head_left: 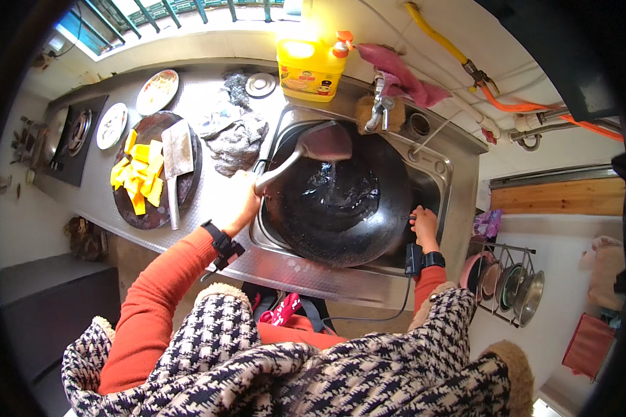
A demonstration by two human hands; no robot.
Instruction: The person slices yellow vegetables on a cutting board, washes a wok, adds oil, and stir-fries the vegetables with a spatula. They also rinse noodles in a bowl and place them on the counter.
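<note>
A large dark wok (306, 233) sits in the steel sink (444, 201) with water in its bottom. My left hand (240, 201) is closed round the pale handle of a wok spatula (327, 142). The spatula's broad blade hangs over the wok's far side, below the tap (380, 111), and a thin stream of water falls past it into the wok. At the wok's right rim, my right hand (425, 226) has its fingers closed on the small side handle.
Left on the counter, a round dark chopping board (126, 208) bears cut orange-yellow pieces (140, 170) and a cleaver (178, 149). Beside it are two plates (158, 92) and a crumpled dark plastic bag (236, 142). A yellow jug (311, 73) stands behind the sink; a rack of lids (504, 278) hangs at right.
</note>
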